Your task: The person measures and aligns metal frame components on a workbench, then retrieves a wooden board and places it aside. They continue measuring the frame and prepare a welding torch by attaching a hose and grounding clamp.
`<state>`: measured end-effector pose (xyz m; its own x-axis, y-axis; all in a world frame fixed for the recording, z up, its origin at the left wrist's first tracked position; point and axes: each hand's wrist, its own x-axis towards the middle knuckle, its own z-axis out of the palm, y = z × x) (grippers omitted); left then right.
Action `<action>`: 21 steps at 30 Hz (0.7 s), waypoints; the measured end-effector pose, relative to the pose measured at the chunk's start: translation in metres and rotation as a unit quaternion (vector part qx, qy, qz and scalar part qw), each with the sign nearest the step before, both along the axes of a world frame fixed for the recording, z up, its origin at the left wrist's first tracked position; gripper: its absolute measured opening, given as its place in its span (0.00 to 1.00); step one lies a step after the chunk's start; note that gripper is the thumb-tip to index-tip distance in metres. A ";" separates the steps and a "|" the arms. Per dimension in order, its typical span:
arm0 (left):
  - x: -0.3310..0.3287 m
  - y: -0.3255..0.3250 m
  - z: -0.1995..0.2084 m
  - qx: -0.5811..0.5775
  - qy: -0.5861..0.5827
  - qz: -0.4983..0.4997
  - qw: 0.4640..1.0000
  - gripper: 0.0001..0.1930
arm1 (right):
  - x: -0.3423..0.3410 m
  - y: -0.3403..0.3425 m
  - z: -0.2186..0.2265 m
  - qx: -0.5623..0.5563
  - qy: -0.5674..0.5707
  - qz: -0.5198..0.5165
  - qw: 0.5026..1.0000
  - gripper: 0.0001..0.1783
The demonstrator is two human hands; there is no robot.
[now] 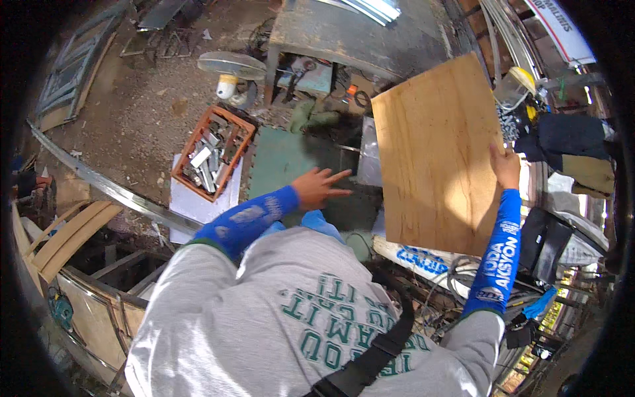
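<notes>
A large rectangular plywood sheet [436,152] stands tilted on my right side. My right hand [507,165] grips its right edge, with the fingers partly hidden behind the board. My left hand [322,188] hangs in the air left of the sheet, fingers spread and nothing in them. Blue printed sleeves cover both forearms. Below and beyond my left hand lies a green mat [278,162] on the ground. A clear plastic sheet or bag [370,155] shows beside the board's left edge.
An orange crate [217,190] with metal offcuts sits to the left, near a fan [231,69]. A worktable [357,40] stands ahead. A long metal strip [112,178] crosses the left side. Bags, cables and a black bag [546,241] crowd the right.
</notes>
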<state>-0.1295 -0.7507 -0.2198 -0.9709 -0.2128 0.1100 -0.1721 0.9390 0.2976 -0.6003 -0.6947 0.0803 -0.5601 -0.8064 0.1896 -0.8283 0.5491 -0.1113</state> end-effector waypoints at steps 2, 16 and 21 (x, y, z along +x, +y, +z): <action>-0.038 -0.024 0.008 0.009 -0.058 0.021 0.998 0.42 | -0.001 -0.011 0.006 -0.092 -0.082 0.067 0.990 0.32; -0.050 -0.014 0.003 0.186 0.145 0.124 0.964 0.33 | 0.068 -0.040 0.053 -0.080 -0.086 0.203 0.972 0.27; -0.021 0.000 -0.062 0.002 0.101 0.050 0.994 0.43 | 0.091 -0.041 0.031 -0.102 0.025 0.189 0.976 0.23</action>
